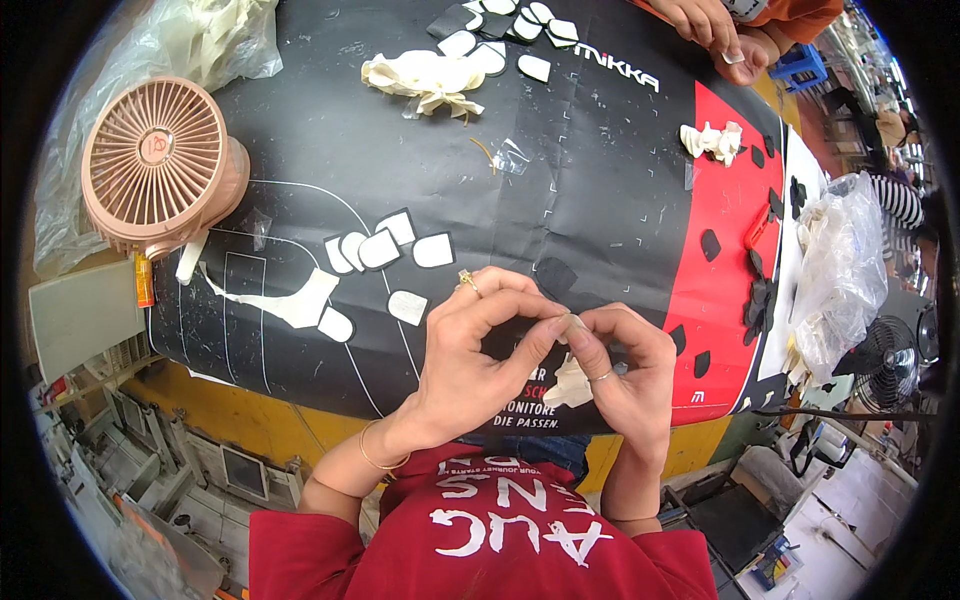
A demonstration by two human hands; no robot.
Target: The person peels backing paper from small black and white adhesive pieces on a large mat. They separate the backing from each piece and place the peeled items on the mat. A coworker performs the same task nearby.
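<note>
My left hand (478,345) and my right hand (625,372) meet above the near edge of a black printed table cover (400,160). Their fingertips pinch a small pale piece (566,325) between them. A cream backing strip (570,385) hangs from it under my right palm. A ring sits on my left hand and a thin bracelet on its wrist. Several white rounded patches (380,250) lie just left of my hands, with one black patch (555,275) behind my fingers.
A pink desk fan (160,165) stands at the left. Cream scrap heaps (425,80) and more patches lie at the far side. Another person's hands (715,30) work at the top right. A clear plastic bag (845,270) and black pieces sit on the right.
</note>
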